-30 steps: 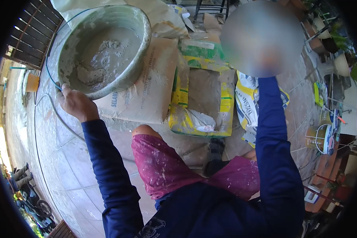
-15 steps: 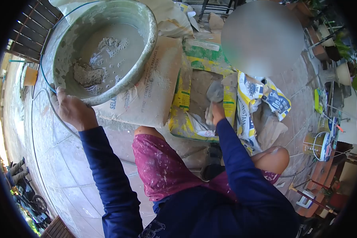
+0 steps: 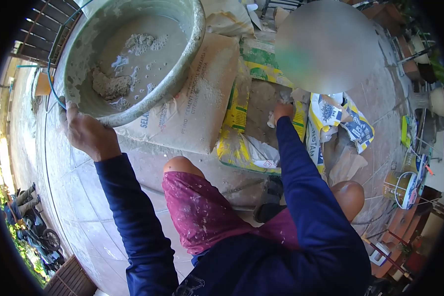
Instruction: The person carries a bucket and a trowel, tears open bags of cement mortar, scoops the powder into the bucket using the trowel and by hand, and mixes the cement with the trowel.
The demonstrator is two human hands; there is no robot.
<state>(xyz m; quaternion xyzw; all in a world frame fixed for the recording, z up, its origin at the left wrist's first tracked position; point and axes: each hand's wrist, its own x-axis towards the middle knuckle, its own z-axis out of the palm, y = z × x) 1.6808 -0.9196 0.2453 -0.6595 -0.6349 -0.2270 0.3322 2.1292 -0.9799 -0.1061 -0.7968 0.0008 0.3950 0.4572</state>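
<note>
My left hand [image 3: 89, 129] is closed on the lower left rim of a large grey-green tub [image 3: 195, 54]. The tub leans toward me and holds watery grey cement mix [image 3: 153, 74] with a dry clump of powder [image 3: 111, 85] at its left. Over the torn-open yellow and green bag [image 3: 236, 111], my right hand [image 3: 282, 110] is wrapped around the pale handle of a trowel [image 3: 271, 120]. The trowel's blade is mostly hidden at the grey powder [image 3: 261, 96] inside the bag.
A full paper cement bag [image 3: 202, 93] lies by the tub. Crumpled blue, white and yellow packaging [image 3: 357, 130] sits right of the open bag. A bucket [image 3: 399, 186] stands far right, potted plants beyond. A blurred patch covers the upper right.
My right hand has pushed the trowel farther forward into the open bag, and its grey blade no longer shows plainly. My left hand keeps its hold on the tub's rim.
</note>
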